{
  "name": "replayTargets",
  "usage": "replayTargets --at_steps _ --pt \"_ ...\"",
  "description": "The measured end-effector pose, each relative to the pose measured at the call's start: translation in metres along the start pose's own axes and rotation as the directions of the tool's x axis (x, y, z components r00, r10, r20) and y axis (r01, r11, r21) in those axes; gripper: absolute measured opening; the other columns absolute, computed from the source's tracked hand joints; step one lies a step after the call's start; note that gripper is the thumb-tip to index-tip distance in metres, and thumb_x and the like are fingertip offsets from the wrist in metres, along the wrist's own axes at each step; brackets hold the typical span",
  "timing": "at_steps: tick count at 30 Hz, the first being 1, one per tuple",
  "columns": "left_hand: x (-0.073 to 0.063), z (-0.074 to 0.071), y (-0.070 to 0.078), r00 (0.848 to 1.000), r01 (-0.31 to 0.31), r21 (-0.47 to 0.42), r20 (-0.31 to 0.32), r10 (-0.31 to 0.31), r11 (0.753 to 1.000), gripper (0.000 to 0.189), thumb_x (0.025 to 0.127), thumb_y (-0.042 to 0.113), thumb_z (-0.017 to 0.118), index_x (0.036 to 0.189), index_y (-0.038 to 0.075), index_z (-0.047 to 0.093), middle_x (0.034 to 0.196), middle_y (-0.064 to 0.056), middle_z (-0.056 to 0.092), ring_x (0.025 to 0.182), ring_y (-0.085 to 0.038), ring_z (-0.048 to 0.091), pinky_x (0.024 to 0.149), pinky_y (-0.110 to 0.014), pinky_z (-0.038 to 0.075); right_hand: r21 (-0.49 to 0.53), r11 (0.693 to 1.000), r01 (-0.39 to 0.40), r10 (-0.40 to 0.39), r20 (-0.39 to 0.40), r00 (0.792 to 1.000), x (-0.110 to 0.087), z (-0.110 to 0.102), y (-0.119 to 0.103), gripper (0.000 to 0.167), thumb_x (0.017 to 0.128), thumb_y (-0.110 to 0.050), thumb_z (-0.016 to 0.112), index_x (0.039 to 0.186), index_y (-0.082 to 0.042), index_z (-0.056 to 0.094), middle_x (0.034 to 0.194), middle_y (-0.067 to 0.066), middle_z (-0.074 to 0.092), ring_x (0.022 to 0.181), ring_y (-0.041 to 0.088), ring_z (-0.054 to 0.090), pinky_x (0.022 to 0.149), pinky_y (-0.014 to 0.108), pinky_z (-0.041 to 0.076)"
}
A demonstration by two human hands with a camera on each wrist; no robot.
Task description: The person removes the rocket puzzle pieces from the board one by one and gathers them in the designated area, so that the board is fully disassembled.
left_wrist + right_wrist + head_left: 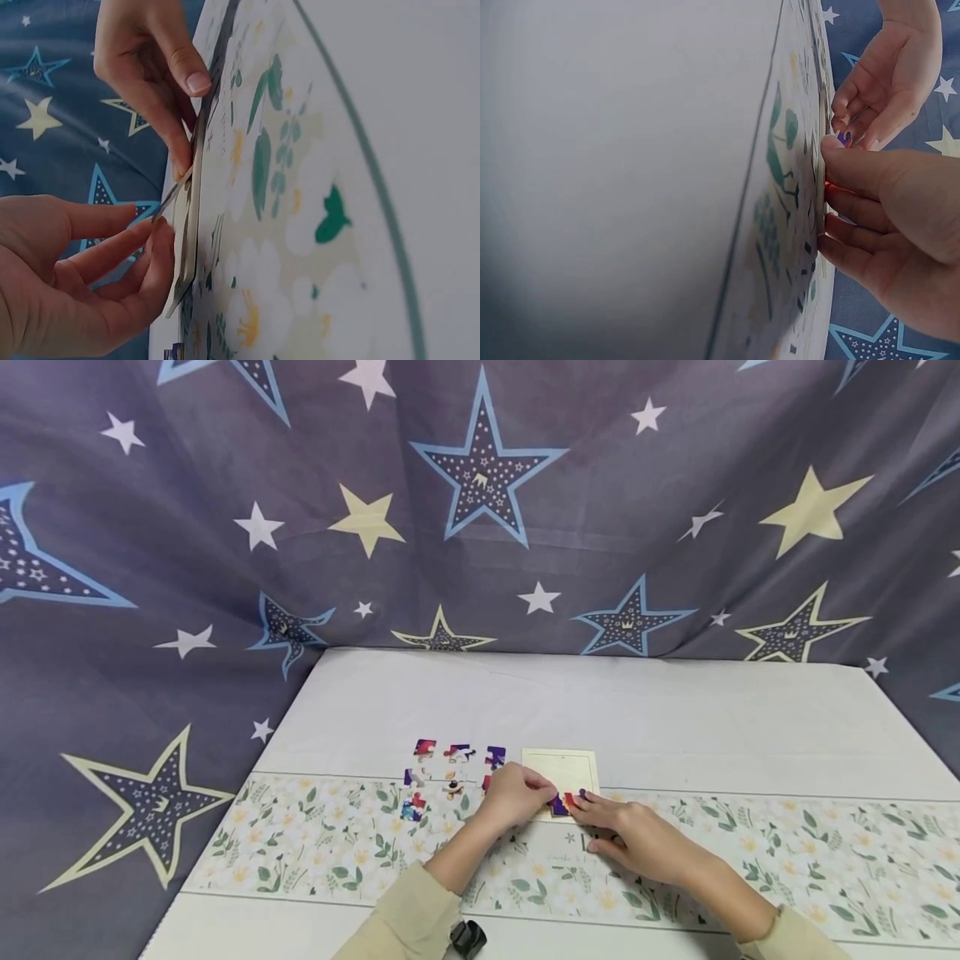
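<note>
A shallow square puzzle tray (562,767) lies on the table, seen in the head view. At its near edge my left hand (513,795) pinches a purple jigsaw piece (558,806) between thumb and fingers. The piece shows as a thin, tilted edge (174,193) in the left wrist view, one side meeting the tray. From the right, my right hand (641,837) reaches in with fingers extended, its fingertips resting on red and purple jigsaw pieces (571,800) at the tray's near right corner. Those fingers partly hide the pieces.
Several loose jigsaw pieces (425,748) lie in spaced rows left of the tray. A floral band (330,843) runs across the white table (675,710). Behind and to the left hangs a star-patterned cloth (480,585). A black object (468,937) sits by the left sleeve.
</note>
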State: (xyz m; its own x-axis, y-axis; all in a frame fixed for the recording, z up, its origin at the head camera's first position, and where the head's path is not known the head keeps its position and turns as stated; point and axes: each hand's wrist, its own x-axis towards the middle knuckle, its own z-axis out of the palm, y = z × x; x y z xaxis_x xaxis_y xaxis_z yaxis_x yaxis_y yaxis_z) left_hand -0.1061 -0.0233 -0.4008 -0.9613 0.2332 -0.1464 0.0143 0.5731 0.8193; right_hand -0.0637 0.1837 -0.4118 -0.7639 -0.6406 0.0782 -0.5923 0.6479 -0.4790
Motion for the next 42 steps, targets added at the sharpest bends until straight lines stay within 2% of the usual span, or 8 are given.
replayTargets --at_steps 5,7,16,23,30,32,37,42 --pt "0.007 -0.001 0.001 0.997 0.061 -0.094 0.053 -0.056 0.994 0.012 0.086 0.011 0.069 0.083 0.001 0.076 0.068 -0.015 0.072 0.049 -0.01 0.061 0.045 -0.014 0.043 0.008 1.0 0.017 -0.017 -0.011 1.0 0.001 -0.002 -0.001 0.045 0.089 -0.016 0.067 0.131 -0.002 0.058 0.137 0.02 0.055 0.122 0.038 0.057 0.06 0.014 0.043" --pt "0.01 -0.002 0.002 0.996 0.076 -0.107 0.063 -0.07 0.991 0.011 0.086 0.01 0.07 0.082 0.002 0.076 0.068 -0.016 0.072 0.048 -0.008 0.06 0.044 -0.014 0.043 0.008 1.0 0.019 -0.019 -0.017 1.0 0.001 -0.003 -0.001 0.045 0.088 -0.015 0.067 0.13 -0.002 0.058 0.137 0.02 0.055 0.122 0.038 0.057 0.059 0.014 0.043" --pt "0.014 0.002 0.001 0.994 0.113 -0.098 0.027 -0.111 0.989 0.007 0.079 0.002 0.074 0.072 0.002 0.073 0.062 -0.011 0.071 0.045 -0.009 0.06 0.043 -0.016 0.046 -0.001 1.0 0.01 -0.01 -0.006 1.0 0.001 -0.002 -0.002 0.045 0.088 -0.015 0.068 0.13 -0.003 0.058 0.137 0.019 0.056 0.124 0.038 0.055 0.062 0.016 0.044" --pt "0.016 0.001 0.005 0.99 0.14 -0.111 0.039 -0.137 0.984 0.006 0.078 -0.001 0.074 0.072 0.001 0.073 0.065 -0.014 0.071 0.049 -0.016 0.066 0.047 -0.021 0.052 0.012 1.0 0.017 -0.017 -0.005 1.0 0.001 -0.002 -0.001 0.046 0.089 -0.015 0.067 0.132 -0.002 0.056 0.137 0.019 0.055 0.124 0.038 0.055 0.061 0.015 0.043" --pt "0.015 0.002 0.005 0.99 0.143 -0.058 0.024 -0.142 0.988 0.006 0.078 0.0 0.075 0.072 0.002 0.073 0.063 -0.011 0.071 0.047 -0.013 0.064 0.044 -0.017 0.048 0.011 1.0 0.021 -0.021 -0.009 1.0 0.0 0.0 0.0 0.047 0.089 -0.014 0.067 0.132 -0.003 0.056 0.138 0.018 0.054 0.126 0.038 0.054 0.063 0.017 0.044" --pt "0.015 0.001 0.004 0.989 0.148 -0.049 0.021 -0.147 0.988 0.007 0.078 0.0 0.075 0.072 0.003 0.073 0.062 -0.01 0.071 0.047 -0.012 0.062 0.042 -0.016 0.045 0.008 1.0 0.018 -0.018 -0.007 1.0 0.0 0.001 0.0 0.047 0.088 -0.015 0.067 0.132 -0.004 0.056 0.138 0.017 0.055 0.126 0.038 0.053 0.068 0.02 0.05" --pt "0.016 -0.01 0.002 0.993 0.114 -0.027 -0.026 -0.114 0.993 0.006 0.078 -0.002 0.073 0.073 0.002 0.073 0.064 -0.009 0.07 0.052 -0.014 0.065 0.045 -0.017 0.045 0.002 1.0 0.023 -0.023 -0.01 1.0 -0.002 0.0 0.001 0.045 0.088 -0.014 0.068 0.131 -0.004 0.058 0.137 0.017 0.056 0.128 0.038 0.052 0.079 0.031 0.056" --pt "0.011 -0.031 -0.009 0.996 0.07 -0.038 -0.052 -0.072 0.997 0.002 0.079 -0.002 0.071 0.078 -0.002 0.073 0.07 -0.015 0.072 0.06 -0.022 0.07 0.049 -0.02 0.051 0.012 0.999 0.04 -0.039 -0.022 0.999 -0.001 0.002 0.001 0.045 0.087 -0.012 0.068 0.13 -0.002 0.058 0.136 0.019 0.057 0.127 0.039 0.051 0.073 0.026 0.054"
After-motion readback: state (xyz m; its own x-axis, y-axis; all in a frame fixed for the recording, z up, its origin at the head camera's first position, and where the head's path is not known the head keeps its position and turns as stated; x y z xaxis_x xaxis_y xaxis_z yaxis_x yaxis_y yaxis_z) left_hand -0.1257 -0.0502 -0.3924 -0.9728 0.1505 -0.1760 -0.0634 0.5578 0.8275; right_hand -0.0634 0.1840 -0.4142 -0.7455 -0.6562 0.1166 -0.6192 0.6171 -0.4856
